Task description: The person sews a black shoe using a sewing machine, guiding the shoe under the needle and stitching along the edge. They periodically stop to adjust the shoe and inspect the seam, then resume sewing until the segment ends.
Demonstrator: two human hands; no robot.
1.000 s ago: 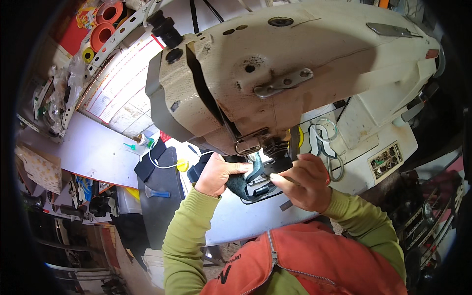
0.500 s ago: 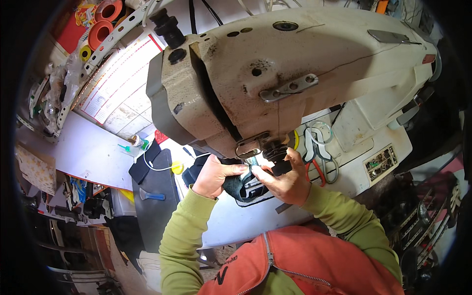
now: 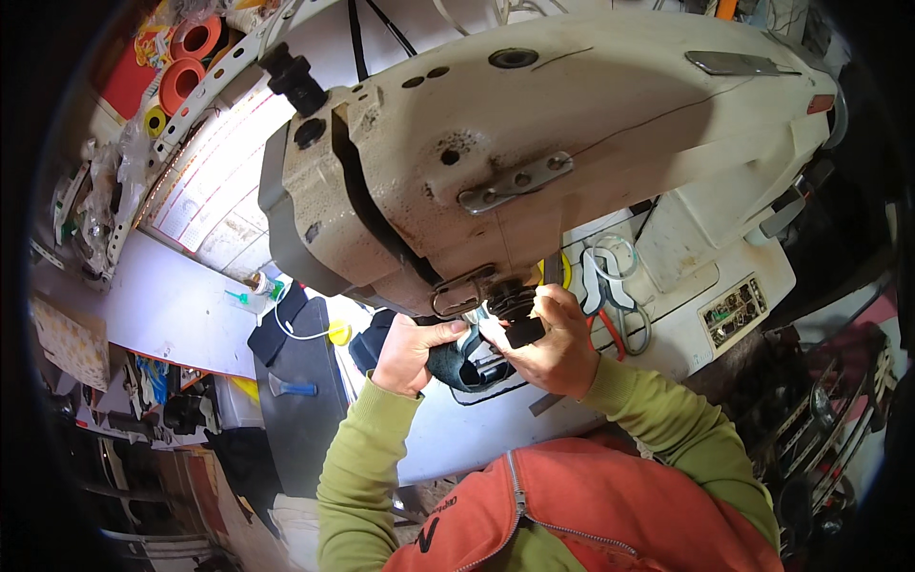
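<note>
A large cream industrial sewing machine reaches across the view, its head end above my hands. My left hand is closed, thumb stretched toward the needle area, gripping the edge of a dark fabric piece. The piece looks curved or folded, with lighter strips inside it. My right hand is closed on the same fabric from the other side, fingers bent beside the black tension dial. The machine head hides the needle and part of the fingertips.
Scissors with red and grey handles lie on the machine bed, right of my hands. A tray of small metal parts is set farther right. At left are a blue-handled brush-like tool, a yellow round thing and orange spools.
The whole view has shifted, so the machine sits a little farther left. Both hands stay at the fabric under the machine head, the right one slightly nearer the left.
</note>
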